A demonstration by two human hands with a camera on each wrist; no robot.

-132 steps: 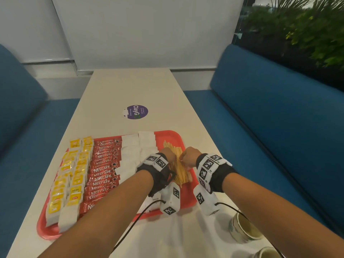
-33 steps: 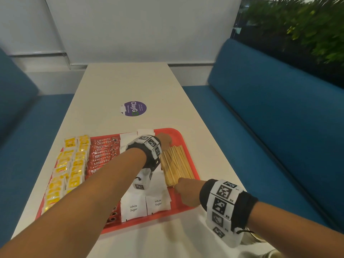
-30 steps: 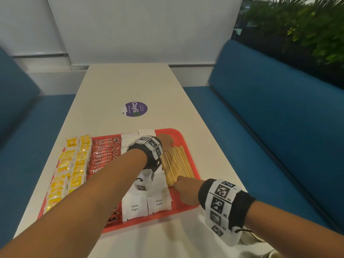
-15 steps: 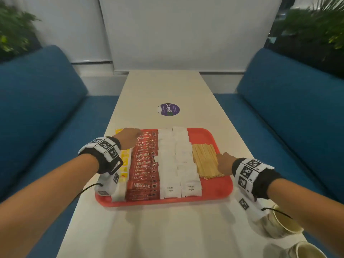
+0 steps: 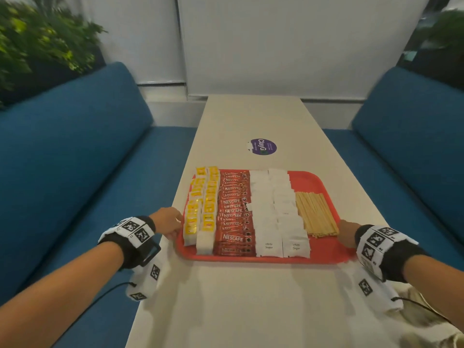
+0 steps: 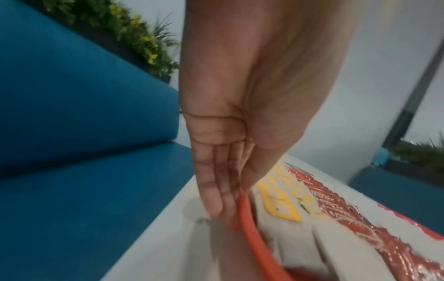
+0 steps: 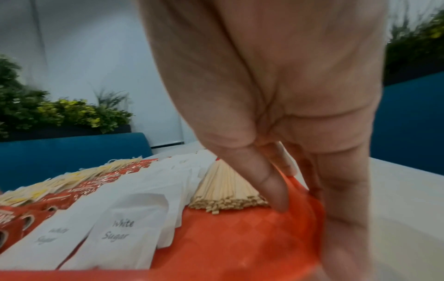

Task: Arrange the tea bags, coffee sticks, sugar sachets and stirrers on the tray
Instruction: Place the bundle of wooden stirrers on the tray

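At lower centre of the head view, the tray (image 5: 324,248) carries rowed tea bags (image 5: 200,212), coffee sticks (image 5: 233,214), sugar sachets (image 5: 273,217) and stirrers (image 5: 316,214). The left hand (image 5: 167,226) and right hand (image 5: 347,233) each pinch a side rim. An uneven tilt or jerk could slide the loose stirrers askew.

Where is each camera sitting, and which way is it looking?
Head: on the head, looking forward and down along the table at the tray; forearms, left hand and right hand show.
Left wrist: on that wrist, looking along the palm; the hand pinches the tray's left rim by the tea bags.
Right wrist: on that wrist, looking along the hand pinching the right rim, near stirrers and sugar sachets.
Shared: all see the tray; head and right wrist both show the stirrers.
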